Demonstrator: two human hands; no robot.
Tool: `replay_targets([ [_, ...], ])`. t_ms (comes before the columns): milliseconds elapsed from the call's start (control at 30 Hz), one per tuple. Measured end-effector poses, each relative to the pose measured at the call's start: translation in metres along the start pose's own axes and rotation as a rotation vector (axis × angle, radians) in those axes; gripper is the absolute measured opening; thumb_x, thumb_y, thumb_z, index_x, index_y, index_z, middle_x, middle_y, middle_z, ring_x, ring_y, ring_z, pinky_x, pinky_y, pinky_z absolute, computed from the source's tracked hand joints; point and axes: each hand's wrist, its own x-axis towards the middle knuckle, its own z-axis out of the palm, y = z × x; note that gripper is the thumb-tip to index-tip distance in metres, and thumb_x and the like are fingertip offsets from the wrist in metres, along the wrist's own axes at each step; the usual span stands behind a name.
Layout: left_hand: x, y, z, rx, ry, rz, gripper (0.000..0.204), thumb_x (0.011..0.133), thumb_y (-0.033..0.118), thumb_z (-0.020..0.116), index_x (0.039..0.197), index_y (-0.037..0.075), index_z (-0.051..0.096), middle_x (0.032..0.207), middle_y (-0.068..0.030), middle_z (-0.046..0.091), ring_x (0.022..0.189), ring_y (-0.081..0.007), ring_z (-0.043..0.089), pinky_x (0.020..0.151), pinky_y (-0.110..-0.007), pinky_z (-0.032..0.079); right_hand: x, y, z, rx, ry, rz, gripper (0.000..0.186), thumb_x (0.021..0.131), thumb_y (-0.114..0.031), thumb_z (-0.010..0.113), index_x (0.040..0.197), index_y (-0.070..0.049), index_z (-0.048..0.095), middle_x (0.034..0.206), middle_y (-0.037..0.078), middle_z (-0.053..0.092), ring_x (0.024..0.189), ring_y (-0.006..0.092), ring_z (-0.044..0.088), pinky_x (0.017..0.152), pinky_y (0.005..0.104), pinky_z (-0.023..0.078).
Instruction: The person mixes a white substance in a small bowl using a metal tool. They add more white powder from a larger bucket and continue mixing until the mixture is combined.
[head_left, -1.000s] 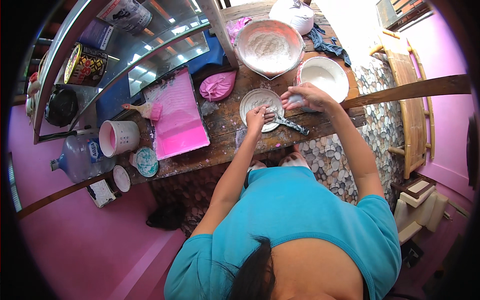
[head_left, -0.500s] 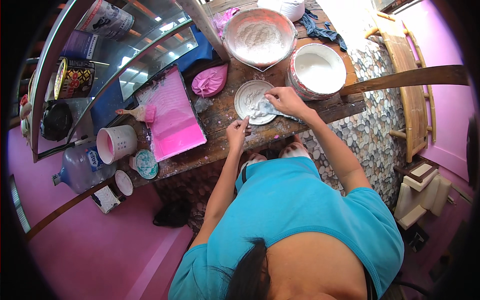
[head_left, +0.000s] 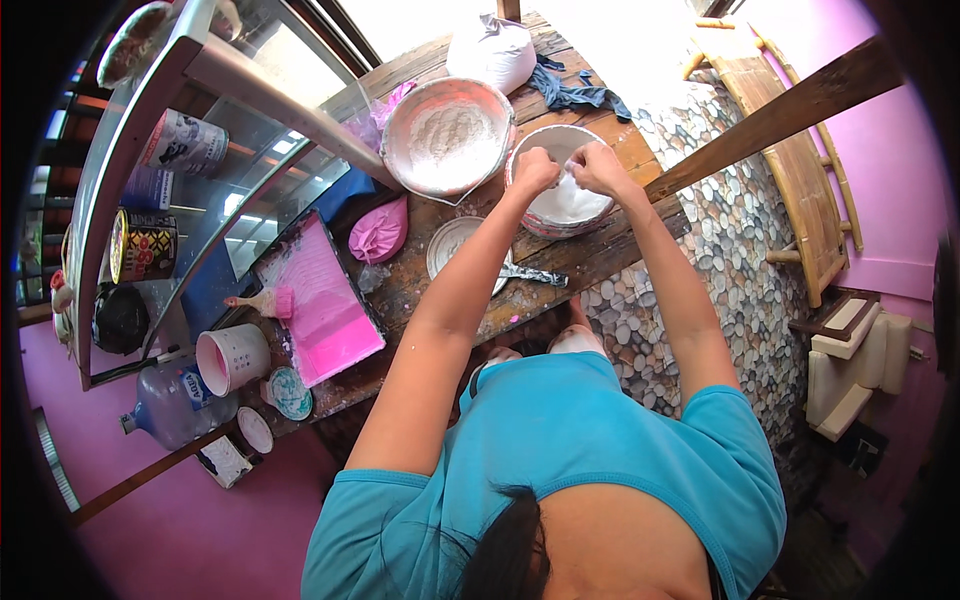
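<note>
Both my hands are over the white bucket (head_left: 567, 225), which holds a smooth white mix. My left hand (head_left: 537, 172) is closed above its left rim. My right hand (head_left: 597, 167) is closed with fingers pinched at the far right of the opening, close to the left one. What the fingers hold, if anything, I cannot make out. Left of my left forearm and partly behind it sits a round white lid (head_left: 447, 243) smeared with paste. A putty knife (head_left: 535, 274) with a dark, paste-marked handle lies across the lid's right edge.
A larger bucket (head_left: 447, 140) of white powder stands left of the white one, a blue cloth (head_left: 580, 95) behind. Further left are a pink bag (head_left: 378, 230), a pink paint tray (head_left: 325, 310), a brush (head_left: 265, 302) and a white tub (head_left: 232, 360). A wooden post (head_left: 780, 115) slants at the right.
My hands have moved from the lid up and right to the white bucket. The putty knife, earlier hidden by my right hand, now lies free on the lid. The view has shifted.
</note>
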Motion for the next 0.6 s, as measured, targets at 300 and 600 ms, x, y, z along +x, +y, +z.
replay_targets([
  [300,0.017,-0.036,0.067,-0.778,-0.256,-0.133,0.040,0.081,0.040,0.055,0.101,0.006,0.060,0.097,-0.0108,0.062,0.078,-0.0205,0.057,0.068,-0.031,0.043,0.016,-0.001,0.055,0.854,-0.223,0.319,0.080,0.090,-0.059,0.028,0.131,0.009,0.036,0.128,0.025,0.045,0.121,0.0341,0.042,0.100,0.0354,0.033],
  [600,0.019,-0.011,0.060,-1.554,0.036,-0.875,0.030,0.090,0.029,0.043,0.112,0.012,0.052,0.117,-0.0041,0.053,0.110,-0.0221,0.047,0.091,-0.042,0.037,0.042,-0.013,0.052,1.042,-0.355,0.484,0.067,0.090,-0.053,0.031,0.132,-0.001,0.035,0.123,0.017,0.049,0.109,0.0258,0.049,0.088,0.0387,0.042],
])
